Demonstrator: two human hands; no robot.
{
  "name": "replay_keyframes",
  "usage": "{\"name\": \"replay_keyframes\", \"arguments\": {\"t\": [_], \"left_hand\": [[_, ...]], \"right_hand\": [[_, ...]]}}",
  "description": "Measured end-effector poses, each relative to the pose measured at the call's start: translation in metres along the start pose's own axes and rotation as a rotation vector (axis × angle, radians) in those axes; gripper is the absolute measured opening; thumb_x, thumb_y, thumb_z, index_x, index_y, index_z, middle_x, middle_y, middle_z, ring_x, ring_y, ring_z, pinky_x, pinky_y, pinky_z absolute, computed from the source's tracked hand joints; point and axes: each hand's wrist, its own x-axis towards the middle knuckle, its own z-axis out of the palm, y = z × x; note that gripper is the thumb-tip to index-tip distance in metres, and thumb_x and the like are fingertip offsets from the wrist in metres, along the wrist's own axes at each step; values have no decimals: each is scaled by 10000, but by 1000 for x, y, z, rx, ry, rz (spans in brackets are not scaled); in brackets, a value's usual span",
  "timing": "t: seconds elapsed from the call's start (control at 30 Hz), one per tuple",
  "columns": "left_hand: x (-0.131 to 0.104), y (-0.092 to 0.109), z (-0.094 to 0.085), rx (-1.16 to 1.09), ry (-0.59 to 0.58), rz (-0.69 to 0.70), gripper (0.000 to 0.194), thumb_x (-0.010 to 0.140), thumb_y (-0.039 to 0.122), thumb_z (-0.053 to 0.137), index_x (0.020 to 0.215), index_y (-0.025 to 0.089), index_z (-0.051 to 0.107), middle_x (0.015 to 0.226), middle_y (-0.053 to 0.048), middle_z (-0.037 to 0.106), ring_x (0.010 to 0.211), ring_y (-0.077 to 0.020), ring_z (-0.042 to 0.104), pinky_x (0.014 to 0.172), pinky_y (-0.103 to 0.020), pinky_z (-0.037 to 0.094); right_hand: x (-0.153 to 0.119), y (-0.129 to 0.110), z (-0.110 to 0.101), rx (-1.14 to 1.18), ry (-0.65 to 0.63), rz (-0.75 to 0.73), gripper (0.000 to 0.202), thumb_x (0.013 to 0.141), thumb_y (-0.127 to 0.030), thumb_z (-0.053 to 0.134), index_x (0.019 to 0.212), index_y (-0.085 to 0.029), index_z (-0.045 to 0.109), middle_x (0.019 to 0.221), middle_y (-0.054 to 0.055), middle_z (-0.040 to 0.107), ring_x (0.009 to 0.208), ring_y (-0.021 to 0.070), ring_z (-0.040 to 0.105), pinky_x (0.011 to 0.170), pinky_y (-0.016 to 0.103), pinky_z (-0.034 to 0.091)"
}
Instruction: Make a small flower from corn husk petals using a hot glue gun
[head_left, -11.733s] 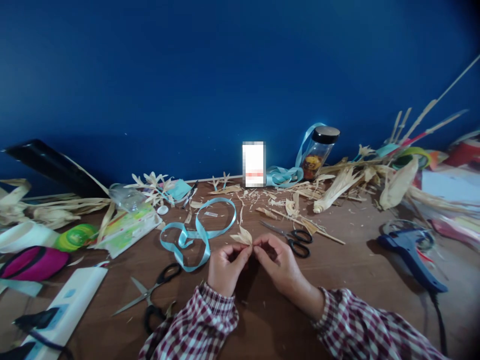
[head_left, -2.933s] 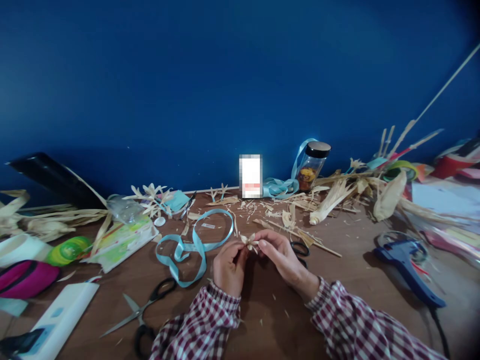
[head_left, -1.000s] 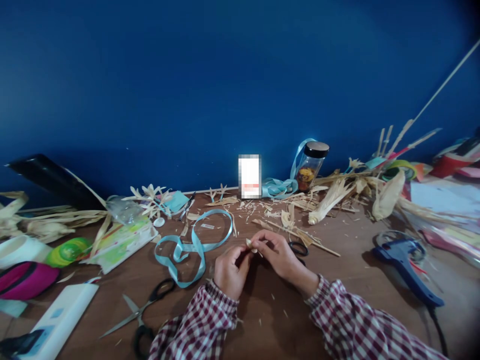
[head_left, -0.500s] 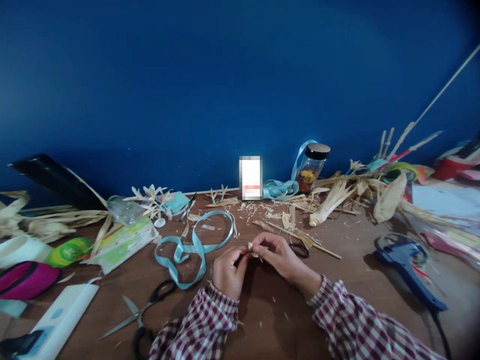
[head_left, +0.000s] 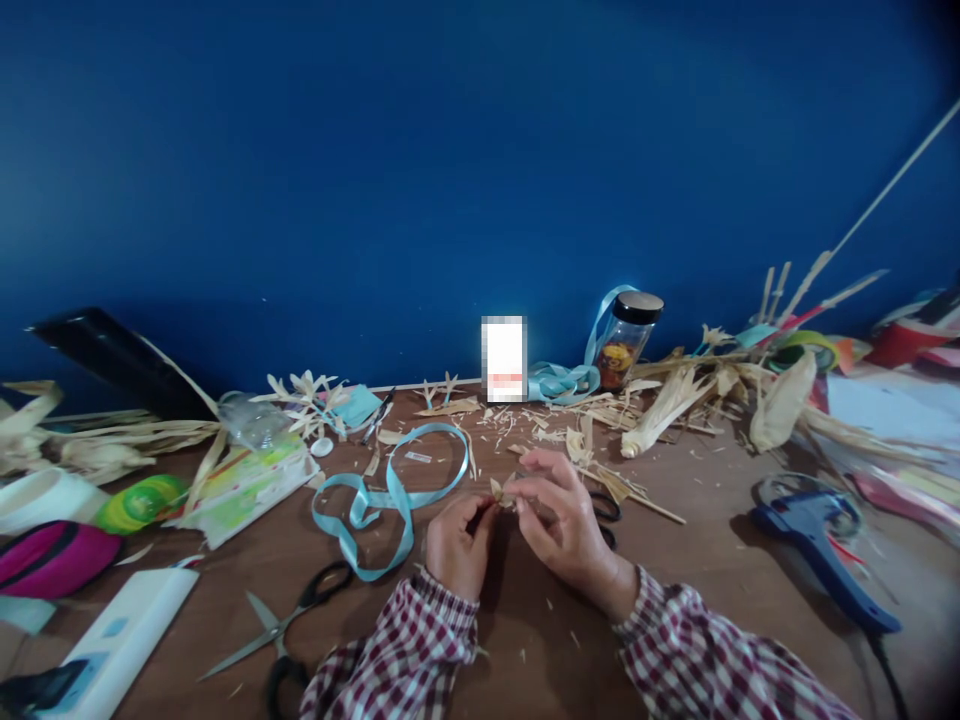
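Observation:
My left hand pinches a small pale husk flower between thumb and fingertips above the brown table. Close to the flower's right side, my right hand has its fingers spread and curved, the thumb and index tips near the petals. Whether those tips touch a petal is too small to tell. A light blue ribbon lies in loops left of my hands. Black-handled scissors lie opened at the lower left, and more black loop handles show partly behind my right hand.
A blue glue gun lies at the right with its cord. A lidded jar, husks and scraps line the wall. At the left are a white power strip and green tape.
My right hand has loosened its pinch on the husk piece and spread its fingers. The small petals now show more openly. My left hand has stayed nearly still.

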Motion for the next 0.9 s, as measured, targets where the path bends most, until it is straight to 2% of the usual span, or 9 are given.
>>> {"name": "replay_keyframes", "arguments": {"t": [0.5,0.77,0.83,0.9], "left_hand": [[1,2,-1,-11,44,29,103,781,166,562,752,171,661,737,-42,703,681,-176,646,644,-277,499],[0,1,0,9,59,-6,82,777,194,574,749,177,649,707,-32,692,656,-178,638,619,-280,497],[0,0,0,10,62,-9,76,772,184,573,760,177,648,708,-31,689,655,-176,635,620,-280,498],[0,0,0,8,61,2,76,764,173,574,767,177,650,711,-31,687,658,-175,634,626,-282,499]], "right_hand": [[0,-3,2,-18,-46,-42,188,759,-124,527,864,-209,657,1020,78,553,986,227,514,868,395,427],[0,0,1,109,137,64,156,839,-132,440,925,-210,545,978,83,572,948,209,541,822,362,448],[1,2,0,83,96,44,114,819,-170,499,912,-208,553,1006,88,557,977,221,529,835,370,443],[1,2,0,37,6,-4,176,759,-232,609,932,-210,580,1066,98,530,1023,244,506,863,387,435]]}}
